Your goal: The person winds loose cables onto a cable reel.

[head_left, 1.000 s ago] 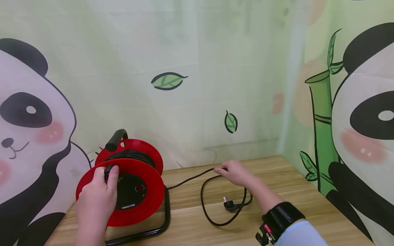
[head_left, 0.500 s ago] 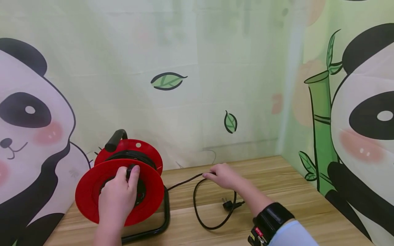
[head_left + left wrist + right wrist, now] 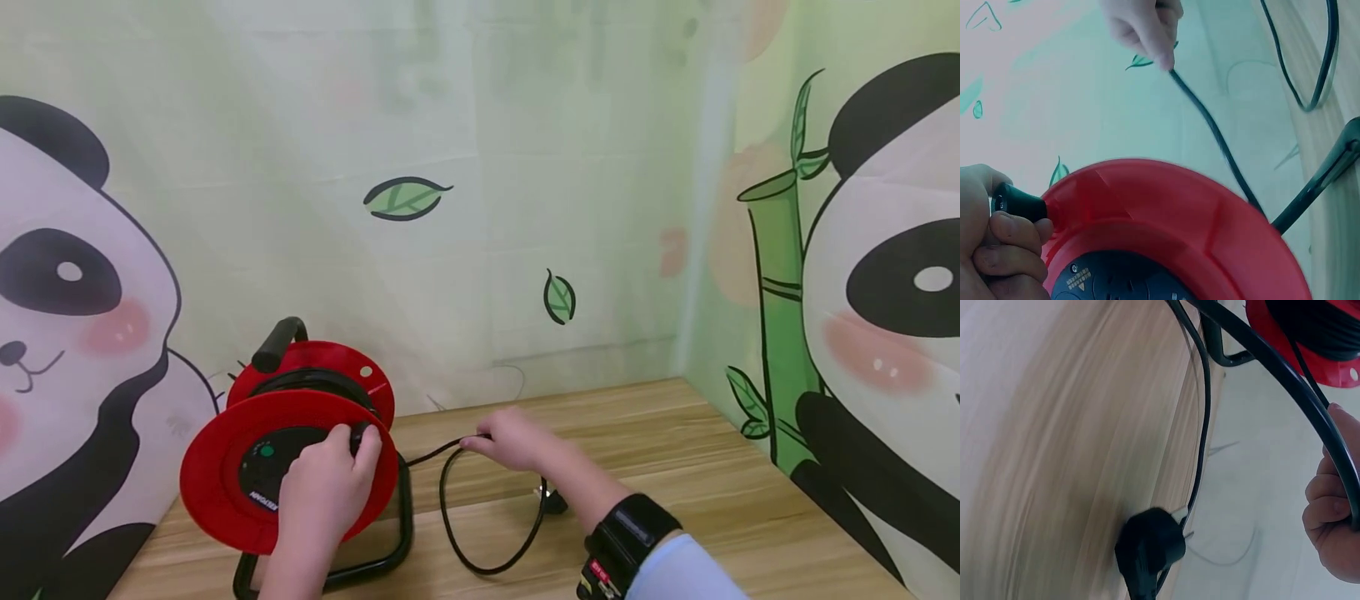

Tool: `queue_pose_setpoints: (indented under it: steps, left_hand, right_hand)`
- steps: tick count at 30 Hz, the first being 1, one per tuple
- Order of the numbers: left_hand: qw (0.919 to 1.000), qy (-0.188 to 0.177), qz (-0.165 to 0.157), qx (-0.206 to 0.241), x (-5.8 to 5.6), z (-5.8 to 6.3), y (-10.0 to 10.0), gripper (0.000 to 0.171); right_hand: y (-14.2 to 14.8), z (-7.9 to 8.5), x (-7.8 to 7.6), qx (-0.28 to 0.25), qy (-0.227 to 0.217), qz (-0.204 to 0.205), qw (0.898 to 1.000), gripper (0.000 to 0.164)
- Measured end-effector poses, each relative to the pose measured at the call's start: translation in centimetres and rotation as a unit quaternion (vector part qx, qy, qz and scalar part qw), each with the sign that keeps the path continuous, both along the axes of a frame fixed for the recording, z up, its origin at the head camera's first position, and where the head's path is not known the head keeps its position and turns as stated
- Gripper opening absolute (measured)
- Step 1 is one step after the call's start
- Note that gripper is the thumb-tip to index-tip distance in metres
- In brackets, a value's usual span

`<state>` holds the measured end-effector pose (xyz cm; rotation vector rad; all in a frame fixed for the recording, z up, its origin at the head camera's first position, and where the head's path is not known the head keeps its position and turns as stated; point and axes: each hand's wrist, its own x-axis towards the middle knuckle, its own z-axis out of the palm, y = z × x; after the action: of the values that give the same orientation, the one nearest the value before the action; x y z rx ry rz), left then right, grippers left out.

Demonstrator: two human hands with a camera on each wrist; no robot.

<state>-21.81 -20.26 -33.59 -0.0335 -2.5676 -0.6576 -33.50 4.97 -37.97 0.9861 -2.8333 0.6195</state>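
A red cable reel (image 3: 217,475) with a black centre panel stands on a black tube frame at the left of the table. My left hand (image 3: 326,479) grips the black crank knob (image 3: 1017,203) on the reel's front disc, now at its right side. Black cable is wound between the two discs. From the reel a length of black cable (image 3: 438,451) runs right to my right hand (image 3: 513,440), which pinches it above the table. Past that hand the cable hangs in a loop. Its black plug (image 3: 1150,544), with metal pins, lies by the loop, partly behind the right forearm in the head view.
The wooden table (image 3: 630,442) reaches back to a wall cloth printed with pandas, bamboo and leaves. The reel's black carrying handle (image 3: 279,343) rises at its top left. A black camera strap (image 3: 633,533) is round the right wrist.
The left hand has carried the knob rightward and slightly down, turning the reel. My right hand has moved left towards the reel with the cable, and the loop has shifted left.
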Motion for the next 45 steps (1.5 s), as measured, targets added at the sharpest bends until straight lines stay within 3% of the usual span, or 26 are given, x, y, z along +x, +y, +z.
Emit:
queue_pose_setpoints:
  steps: [5,9,18,23,29,45]
  left_hand:
    - [0.9996,-0.026,-0.008,-0.007,-0.2,-0.7,0.7,0.04]
    - [0.9978,-0.067,-0.005,-0.003,-0.3,-1.1,1.1,0.043]
    - [0.9853,-0.17,-0.008,-0.014,-0.6,-2.0,0.7,0.044]
    - [0.9775,-0.209,-0.02,-0.024,-0.8,-2.2,-0.1,0.046]
    - [0.9708,-0.231,-0.034,-0.054,-0.8,-2.3,-0.6,0.042]
    - [0.9708,-0.231,-0.038,-0.051,-1.3,-2.9,-1.2,0.035]
  right_hand:
    - [-1.4,-0.2,0.3,0.015,0.008,0.02,1.0,0.046]
    - [-2.9,-0.3,0.7,0.039,0.017,0.033,0.999,0.046]
    - [-6.1,-0.9,1.1,0.09,0.052,0.068,0.992,0.043]
    - [-7.2,-0.8,1.4,0.105,0.057,0.077,0.99,0.04]
    - [-7.9,-0.9,1.9,0.112,0.051,0.085,0.989,0.037]
    - [-8.2,-1.3,1.9,0.1,0.044,0.094,0.99,0.033]
